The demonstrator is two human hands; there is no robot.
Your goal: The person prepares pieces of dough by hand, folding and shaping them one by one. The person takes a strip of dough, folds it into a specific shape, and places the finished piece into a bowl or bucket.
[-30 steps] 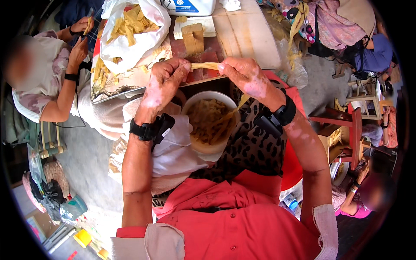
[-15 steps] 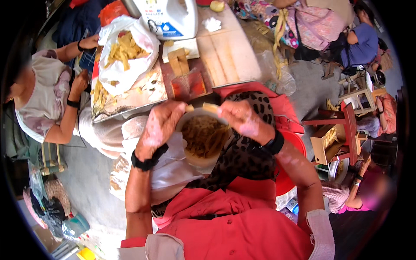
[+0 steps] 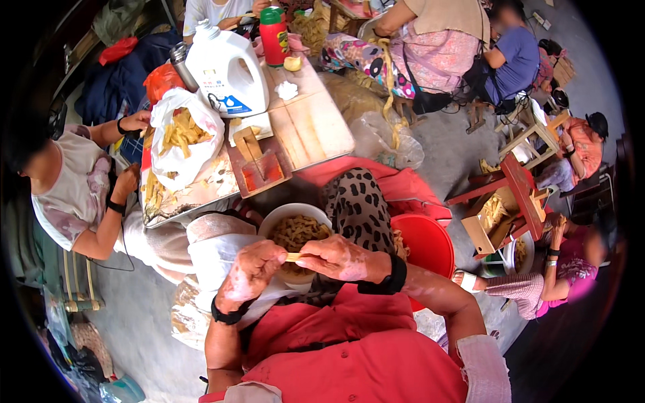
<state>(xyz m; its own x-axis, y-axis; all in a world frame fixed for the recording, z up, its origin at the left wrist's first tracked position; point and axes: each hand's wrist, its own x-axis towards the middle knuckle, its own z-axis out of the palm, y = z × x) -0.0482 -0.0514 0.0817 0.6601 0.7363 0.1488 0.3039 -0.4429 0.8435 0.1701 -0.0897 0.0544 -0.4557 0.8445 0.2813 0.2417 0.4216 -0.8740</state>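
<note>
In front of my body, my left hand point(image 3: 253, 270) and my right hand point(image 3: 337, 258) meet, fingertips pinched. Between them runs a short pale-yellow strip point(image 3: 293, 257); whether it is one piece or two touching ends, I cannot tell. Just beyond and below the hands, a white bowl point(image 3: 267, 223) sits at my lap, filled with yellow-brown strips point(image 3: 299, 232). My hands partly cover its near side. Each wrist has a black band.
A table point(image 3: 321, 127) ahead bears a white plastic bag point(image 3: 208, 148) of strips, a wooden block on a red-brown stand point(image 3: 263, 171), a large white jug point(image 3: 225, 74) and a red-green bottle point(image 3: 274, 37). A red bucket point(image 3: 430, 245) stands right. Other people sit around.
My hands, apart with a yellow piece in each, have come together and moved nearer to me. My view has shifted, showing more of the table's far side.
</note>
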